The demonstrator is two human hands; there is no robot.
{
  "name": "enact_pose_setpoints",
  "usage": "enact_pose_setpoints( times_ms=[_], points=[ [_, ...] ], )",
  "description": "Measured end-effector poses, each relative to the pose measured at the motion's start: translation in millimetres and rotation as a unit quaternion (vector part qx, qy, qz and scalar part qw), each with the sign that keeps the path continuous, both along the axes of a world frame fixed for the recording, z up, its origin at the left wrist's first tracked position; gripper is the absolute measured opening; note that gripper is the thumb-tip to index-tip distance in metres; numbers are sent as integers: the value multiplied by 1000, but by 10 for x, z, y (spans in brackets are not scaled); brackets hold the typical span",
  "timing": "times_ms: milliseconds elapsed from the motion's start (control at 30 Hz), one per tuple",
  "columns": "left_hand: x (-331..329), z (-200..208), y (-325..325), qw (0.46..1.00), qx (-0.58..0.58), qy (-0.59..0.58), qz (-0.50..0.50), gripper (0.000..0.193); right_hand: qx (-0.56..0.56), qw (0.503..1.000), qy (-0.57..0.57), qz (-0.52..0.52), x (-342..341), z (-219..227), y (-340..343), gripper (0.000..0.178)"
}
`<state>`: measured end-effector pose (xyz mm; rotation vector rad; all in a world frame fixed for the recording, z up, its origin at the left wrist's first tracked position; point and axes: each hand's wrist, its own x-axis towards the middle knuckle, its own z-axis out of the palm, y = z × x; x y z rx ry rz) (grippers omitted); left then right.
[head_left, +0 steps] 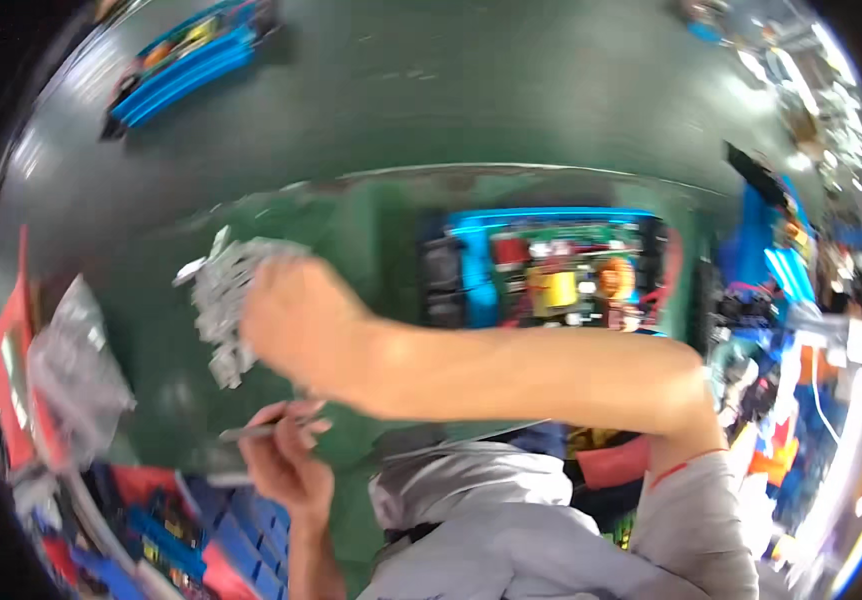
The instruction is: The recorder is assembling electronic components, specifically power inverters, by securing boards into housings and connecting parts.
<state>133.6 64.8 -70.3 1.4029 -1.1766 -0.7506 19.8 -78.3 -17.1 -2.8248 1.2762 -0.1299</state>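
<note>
My left hand (291, 462) is closed, pinching a slim grey metal-looking piece (246, 433) between thumb and fingers; its exact kind is not clear. My right arm stretches across from the right, and my right hand (296, 305) lies over a pile of small silvery metal pieces (223, 305). The fingers on that side are blurred and hidden by the hand's back. Beyond the right forearm stands an open blue housing (478, 262) with a circuit board inside, carrying a yellow transformer (554, 290) and a copper coil (615, 275).
At the left a clear plastic bag (81, 370) leans by a red bin (16, 370). Another blue housing (186, 75) with electronics sits at the far left. More blue units (756, 240) and cables crowd the right. A blue crate (246, 525) is at the lower left.
</note>
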Motion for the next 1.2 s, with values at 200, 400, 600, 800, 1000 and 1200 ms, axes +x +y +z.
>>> enact_pose_setpoints(
  times_ms=[200,400,600,800,1000,1200],
  points=[
    [146,-24,-11,999,17,1,-50,25,-98,993,-68,19,-80,129,243,23],
    [-67,228,-121,994,30,100,-15,27,116,896,-428,-25,-915,459,1222,18],
    [-687,612,-256,950,12,103,-294,19,264,759,-506,-312,-1864,384,1952,31],
    [-1286,751,-267,907,74,155,-384,17,179,661,-572,-452,-2199,217,2193,14],
    [-1554,824,-110,898,119,144,-398,23,135,667,-611,-404,-2344,63,2264,13],
    [-1620,827,-19,900,127,148,-389,24,195,558,-691,-416,-2319,111,2316,15]
  ],
)
